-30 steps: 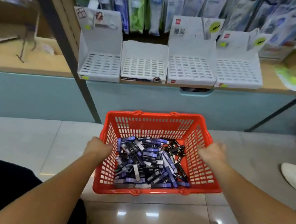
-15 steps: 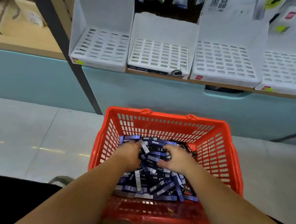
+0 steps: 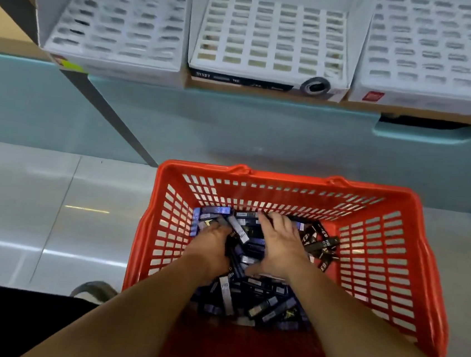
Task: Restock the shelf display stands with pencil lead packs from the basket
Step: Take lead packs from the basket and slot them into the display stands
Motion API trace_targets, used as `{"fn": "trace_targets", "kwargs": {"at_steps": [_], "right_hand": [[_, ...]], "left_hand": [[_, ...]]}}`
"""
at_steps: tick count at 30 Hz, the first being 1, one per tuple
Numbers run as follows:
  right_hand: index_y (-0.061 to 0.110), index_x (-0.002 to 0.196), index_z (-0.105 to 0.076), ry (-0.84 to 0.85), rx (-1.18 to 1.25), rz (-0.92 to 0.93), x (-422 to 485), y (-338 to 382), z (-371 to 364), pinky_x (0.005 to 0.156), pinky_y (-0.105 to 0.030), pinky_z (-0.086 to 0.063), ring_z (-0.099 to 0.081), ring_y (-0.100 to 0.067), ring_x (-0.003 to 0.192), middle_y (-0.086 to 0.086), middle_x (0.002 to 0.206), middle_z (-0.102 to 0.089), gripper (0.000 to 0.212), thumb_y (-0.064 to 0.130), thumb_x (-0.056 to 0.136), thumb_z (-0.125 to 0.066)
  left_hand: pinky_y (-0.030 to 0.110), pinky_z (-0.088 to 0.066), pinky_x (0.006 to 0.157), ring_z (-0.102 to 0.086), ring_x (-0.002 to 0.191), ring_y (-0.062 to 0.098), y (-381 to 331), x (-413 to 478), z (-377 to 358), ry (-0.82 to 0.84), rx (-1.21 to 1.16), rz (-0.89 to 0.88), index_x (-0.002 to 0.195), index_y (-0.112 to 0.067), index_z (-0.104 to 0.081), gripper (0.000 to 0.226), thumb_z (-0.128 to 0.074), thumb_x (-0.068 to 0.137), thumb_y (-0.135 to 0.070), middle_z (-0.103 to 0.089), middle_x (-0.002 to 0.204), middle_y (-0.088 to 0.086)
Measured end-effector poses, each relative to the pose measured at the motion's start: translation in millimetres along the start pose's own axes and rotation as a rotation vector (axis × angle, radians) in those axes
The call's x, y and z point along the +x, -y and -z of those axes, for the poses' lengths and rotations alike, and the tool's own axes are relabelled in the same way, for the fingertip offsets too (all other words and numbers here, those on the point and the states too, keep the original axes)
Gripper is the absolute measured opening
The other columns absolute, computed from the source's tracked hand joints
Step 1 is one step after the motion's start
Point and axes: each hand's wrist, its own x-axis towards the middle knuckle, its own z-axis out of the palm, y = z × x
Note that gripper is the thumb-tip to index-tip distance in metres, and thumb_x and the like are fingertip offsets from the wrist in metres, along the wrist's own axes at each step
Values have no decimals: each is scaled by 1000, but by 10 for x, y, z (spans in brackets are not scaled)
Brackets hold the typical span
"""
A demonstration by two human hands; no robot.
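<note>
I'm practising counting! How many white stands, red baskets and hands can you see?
White stands: 3
Red basket: 1
Hands, left hand and right hand: 2
Total: 6

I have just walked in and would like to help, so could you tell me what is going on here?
A person reaches both hands into the red basket on the floor, among a pile of pencil lead packs. The right hand lies spread on the packs; the left hand digs in beside it, fingertips hidden, so any grip is unclear. The white display stands on the shelf above look unfilled, and no pack is lifted yet.
</note>
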Motion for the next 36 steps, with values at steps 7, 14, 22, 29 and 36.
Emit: {"fn": "trace_targets", "kwargs": {"at_steps": [7,14,22,29,36], "right_hand": [[29,143,-37,-11,6,-35,14,102,-30,112,-40,-34,-33,-21,128,5,132,-35,100,66,63,-85],[25,142,-40,117,80,-79,83,60,60,111,-38,-37,-36,-20,131,5,133,-40,98,61,65,-87],[22,162,-19,339,374,-257,1,-149,-1,114,-38,-40,-40,-27,145,-4,163,-34,111,52,78,-84],[14,159,-24,290,687,-344,-187,-303,139,100,-32,-41,-48,-21,125,-6,151,-44,93,30,86,-80],[17,119,-64,159,867,-357,-403,-324,452,103,-42,-50,-64,-17,103,-1,114,-71,37,14,84,-77]], "left_hand": [[37,-43,113,-50,134,24,111,-114,-70,-53,-56,20,145,-21,-50,59,-71,90,-22,-47,150,1],[36,-45,112,-49,135,26,105,6,-72,-45,-18,72,150,-19,-44,67,-74,89,-19,-45,150,3],[38,-48,109,-54,127,24,46,86,-88,-28,-53,66,142,-21,-51,60,-75,87,-16,-49,142,-1],[33,-52,100,-59,120,24,30,111,-68,21,-13,34,140,-19,-54,50,-70,93,-18,-48,143,2],[29,-53,84,-64,101,21,-63,-4,6,-19,-31,-43,124,-22,-65,29,-65,95,-18,-61,123,1]]}}
